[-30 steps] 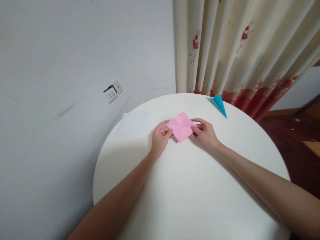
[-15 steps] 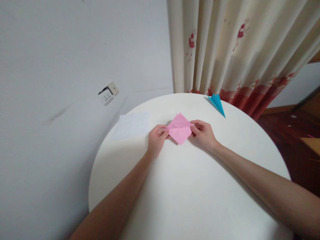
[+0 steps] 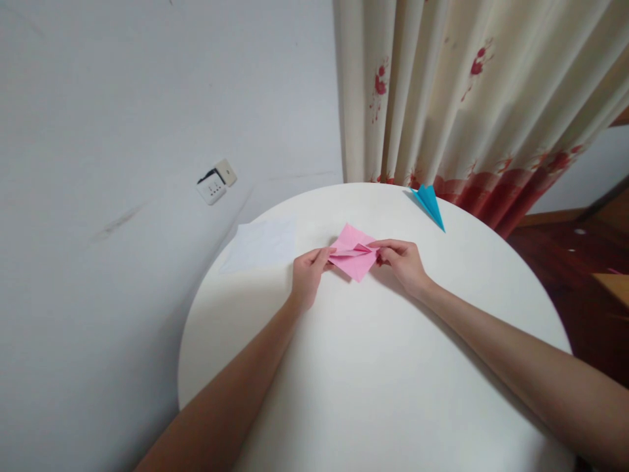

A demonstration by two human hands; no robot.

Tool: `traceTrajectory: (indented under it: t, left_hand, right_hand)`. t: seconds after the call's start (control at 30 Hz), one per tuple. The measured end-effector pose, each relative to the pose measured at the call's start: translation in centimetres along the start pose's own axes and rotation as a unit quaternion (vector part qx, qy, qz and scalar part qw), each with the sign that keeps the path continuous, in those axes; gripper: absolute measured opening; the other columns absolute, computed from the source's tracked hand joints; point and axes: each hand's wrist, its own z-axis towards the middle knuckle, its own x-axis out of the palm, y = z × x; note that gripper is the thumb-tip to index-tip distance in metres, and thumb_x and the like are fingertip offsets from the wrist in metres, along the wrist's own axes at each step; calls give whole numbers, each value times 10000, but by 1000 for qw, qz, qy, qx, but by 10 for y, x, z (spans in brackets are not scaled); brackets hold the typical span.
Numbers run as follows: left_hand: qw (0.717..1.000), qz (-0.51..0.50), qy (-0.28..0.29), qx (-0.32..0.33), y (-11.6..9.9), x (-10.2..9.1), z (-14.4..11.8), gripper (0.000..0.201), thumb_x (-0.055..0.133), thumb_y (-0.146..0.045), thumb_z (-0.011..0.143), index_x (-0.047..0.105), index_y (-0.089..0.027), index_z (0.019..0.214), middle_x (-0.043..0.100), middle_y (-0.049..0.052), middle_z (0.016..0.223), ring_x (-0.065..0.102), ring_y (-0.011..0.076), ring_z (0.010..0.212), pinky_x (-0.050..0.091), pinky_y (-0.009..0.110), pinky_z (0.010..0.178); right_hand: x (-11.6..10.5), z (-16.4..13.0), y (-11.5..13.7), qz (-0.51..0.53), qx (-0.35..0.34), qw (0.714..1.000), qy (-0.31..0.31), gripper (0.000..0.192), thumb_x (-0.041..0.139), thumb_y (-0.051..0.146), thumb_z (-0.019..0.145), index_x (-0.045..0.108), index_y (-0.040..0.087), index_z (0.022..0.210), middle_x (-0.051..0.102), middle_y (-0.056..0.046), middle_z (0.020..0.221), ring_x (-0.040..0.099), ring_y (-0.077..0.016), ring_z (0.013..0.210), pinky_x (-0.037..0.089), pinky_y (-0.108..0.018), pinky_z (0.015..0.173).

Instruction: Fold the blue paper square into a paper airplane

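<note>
A pink folded paper (image 3: pixel 358 265) is held between my two hands, just over the white table. Its outline is a diamond, and a raised fold runs across its middle from left to right. My left hand (image 3: pixel 309 272) pinches the left corner between thumb and fingers. At the right corner, my right hand (image 3: pixel 400 259) is closed on the paper, with the index finger along the upper edge and the thumb below. The fingertips under the paper are partly hidden.
The round white table (image 3: pixel 393 380) stands against the wall. A white sheet (image 3: pixel 260 244) lies at its left back, and a blue paper plane (image 3: pixel 431 206) near its back right edge. A wall socket (image 3: pixel 212 189) and a floral curtain (image 3: pixel 452 98) are behind.
The pink paper was flat with its faces spread; now a fold stands up across its middle. My right fingers have shifted over the right corner. Both hands keep their hold.
</note>
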Motion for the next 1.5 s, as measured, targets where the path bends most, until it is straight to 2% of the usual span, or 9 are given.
traceTrajectory:
  t: [0.17, 0.47, 0.6, 0.7, 1.03, 1.17, 1.33, 1.43, 1.5]
  left_hand:
    - [999, 35, -12, 5, -2, 5, -2, 381, 876, -382, 656, 774, -138, 930, 763, 51, 810, 697, 167, 765, 557, 284, 750]
    - [999, 5, 34, 20, -3, 8, -5, 567, 895, -284, 640, 705, -128, 1150, 771, 111, 1018, 731, 214, 911, 579, 331, 860]
    - [998, -60, 33, 10, -5, 18, -13, 1111, 894, -223, 669, 260, -245, 1581, 741, 114, 1142, 735, 221, 974, 585, 338, 871]
    - [996, -79, 32, -37, -3, 27, -21, 1269, 897, -210, 668, 54, -260, 1616, 740, 133, 1146, 737, 240, 982, 601, 336, 818]
    - [997, -58, 40, -6, -1, 29, -23, 1278, 916, -217, 659, 76, -286, 1620, 709, 146, 1250, 743, 257, 1006, 612, 375, 868]
    - [997, -64, 49, -10, -1, 29, -24, 1329, 914, -237, 673, -16, -302, 1620, 714, 148, 1236, 743, 263, 1017, 612, 378, 865]
    - [996, -73, 59, 13, -6, 31, -26, 1370, 903, -224, 679, -98, -326, 1608, 721, 130, 1213, 739, 252, 1018, 614, 355, 846]
    - [996, -65, 44, 36, -7, 29, -24, 1322, 886, -207, 683, -43, -304, 1619, 711, 133, 1229, 734, 245, 1026, 613, 346, 851]
    - [997, -45, 28, 59, -7, 27, -20, 1200, 872, -209, 692, 115, -270, 1620, 693, 135, 1266, 720, 239, 1060, 601, 341, 889]
  right_hand:
    - [1, -2, 3, -18, -13, 1000, 1, 261, 693, 402, 798, 777, 157, 763, 705, -58, 717, 577, -152, 616, 473, -307, 604]
    - [4, -3, -2, -85, -86, 992, 26, 562, 824, 301, 685, 646, 163, 1200, 693, -21, 852, 517, -113, 583, 417, -260, 528]
    - [5, -4, -2, -74, -87, 993, 8, 627, 823, 319, 682, 598, 175, 1249, 675, -5, 812, 546, -131, 588, 446, -274, 541]
    - [9, -6, 2, -78, -94, 992, -14, 631, 818, 324, 685, 586, 187, 1256, 642, 24, 750, 529, -129, 563, 421, -264, 514]
    - [16, -14, 5, -38, -68, 997, 2, 570, 771, 392, 770, 593, 167, 1263, 668, 12, 710, 579, -155, 587, 472, -292, 561]
    - [14, -12, 1, -30, -46, 998, -5, 557, 713, 438, 825, 593, 149, 1286, 603, 53, 564, 542, -145, 532, 459, -284, 550]
    - [11, -10, -1, -34, -77, 996, 5, 473, 750, 400, 803, 632, 169, 1198, 659, 18, 667, 549, -135, 560, 457, -272, 545]
    - [10, -10, -1, -50, -91, 994, 28, 470, 758, 397, 809, 631, 182, 1207, 674, 2, 719, 562, -140, 584, 470, -280, 562]
    - [9, -10, 0, -68, -99, 992, 40, 471, 758, 395, 814, 631, 186, 1217, 690, -15, 770, 578, -146, 605, 475, -286, 571]
